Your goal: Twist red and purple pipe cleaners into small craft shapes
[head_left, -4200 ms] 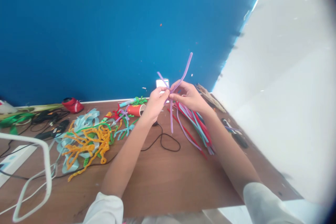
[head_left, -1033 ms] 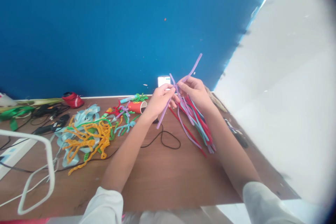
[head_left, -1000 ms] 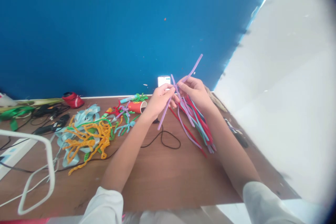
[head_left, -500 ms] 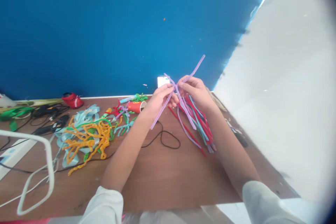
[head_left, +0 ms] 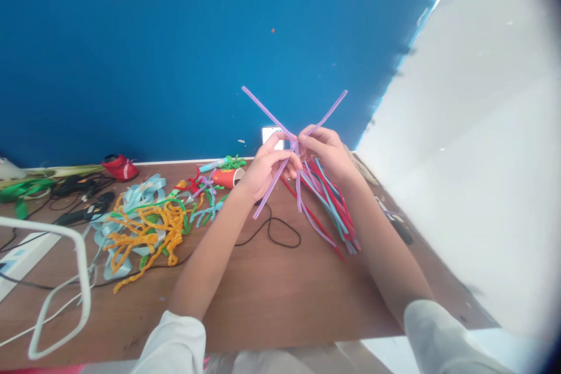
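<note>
Purple pipe cleaners [head_left: 268, 112], crossed and joined near their middle, are held up between my two hands over the table. My left hand [head_left: 268, 166] is closed on them just left of the crossing, thumb and fingers pinching. On the other side my right hand [head_left: 326, 149] pinches the strand that points up and right. Four-way arms spread from the crossing: two rise against the wall, two hang down. Below my right hand lies a bundle of red, light blue and purple pipe cleaners [head_left: 335, 207], partly hidden by my forearm.
Orange twisted pipe cleaners [head_left: 149, 234] lie over light blue ribbon [head_left: 118, 266] at left. A red paper cup [head_left: 225, 178], a red small shoe-like item [head_left: 120, 168] and a phone [head_left: 269, 133] stand toward the blue wall. A black cable [head_left: 284, 244] loops mid-table; a white bent frame [head_left: 85, 280] is nearest left.
One purple strand now extends long toward the upper left, where only a short end showed before. The lower strand near the middle hangs steeper and shorter. Both hands stay nearly in place.
</note>
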### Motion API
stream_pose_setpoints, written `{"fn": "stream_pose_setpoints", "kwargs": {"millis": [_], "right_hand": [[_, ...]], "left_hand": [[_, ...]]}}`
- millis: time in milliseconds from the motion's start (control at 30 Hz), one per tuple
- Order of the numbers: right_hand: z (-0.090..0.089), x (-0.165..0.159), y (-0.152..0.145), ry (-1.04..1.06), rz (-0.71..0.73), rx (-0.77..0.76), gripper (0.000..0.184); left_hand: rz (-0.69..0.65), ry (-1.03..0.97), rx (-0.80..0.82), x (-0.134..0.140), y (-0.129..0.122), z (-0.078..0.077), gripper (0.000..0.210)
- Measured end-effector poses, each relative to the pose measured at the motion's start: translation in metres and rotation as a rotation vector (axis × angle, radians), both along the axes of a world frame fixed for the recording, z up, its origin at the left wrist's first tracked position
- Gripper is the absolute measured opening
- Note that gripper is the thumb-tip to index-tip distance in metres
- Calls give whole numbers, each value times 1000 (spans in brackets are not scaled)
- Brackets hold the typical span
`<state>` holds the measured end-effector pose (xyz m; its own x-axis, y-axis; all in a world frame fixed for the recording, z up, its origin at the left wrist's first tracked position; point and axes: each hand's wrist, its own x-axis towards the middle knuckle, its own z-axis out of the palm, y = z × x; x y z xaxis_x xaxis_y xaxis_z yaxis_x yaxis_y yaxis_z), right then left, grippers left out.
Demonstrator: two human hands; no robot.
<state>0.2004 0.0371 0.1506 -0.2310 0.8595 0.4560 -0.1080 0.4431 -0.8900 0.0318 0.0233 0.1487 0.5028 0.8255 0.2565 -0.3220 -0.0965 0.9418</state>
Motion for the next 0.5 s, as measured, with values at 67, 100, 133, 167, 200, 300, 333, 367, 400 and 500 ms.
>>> {"fn": "stream_pose_setpoints", "kwargs": {"millis": [67, 100, 133, 167, 200, 300, 333, 367, 400, 500], "right_hand": [[0, 0, 0, 5, -17, 3, 21], [0, 0, 0, 5, -32, 1, 22], [0, 0, 1, 3, -48, -3, 23], [-1, 0, 1, 0, -62, -5, 24], [-1, 0, 1, -4, -73, -6, 26], [0, -1, 0, -24, -64, 5, 29], [0, -1, 0, -30, -54, 14, 29], [1, -1, -1, -37, -47, 23, 29], [1, -1, -1, -47, -45, 35, 29], [2, 0, -2, -100, -67, 84, 29]], "left_hand": [[18, 16, 4, 0, 1, -1, 29], [33, 25, 6, 0, 2, -2, 28], [51, 35, 9, 0, 2, -3, 27], [69, 43, 12, 1, 2, -3, 27], [86, 49, 16, 1, 2, -3, 26], [109, 59, 32, 2, -1, -1, 25], [108, 60, 36, 2, -2, 0, 24], [104, 62, 40, 2, -3, 1, 24], [99, 67, 43, 2, -3, 1, 25], [109, 96, 49, 1, -1, 0, 27]]}}
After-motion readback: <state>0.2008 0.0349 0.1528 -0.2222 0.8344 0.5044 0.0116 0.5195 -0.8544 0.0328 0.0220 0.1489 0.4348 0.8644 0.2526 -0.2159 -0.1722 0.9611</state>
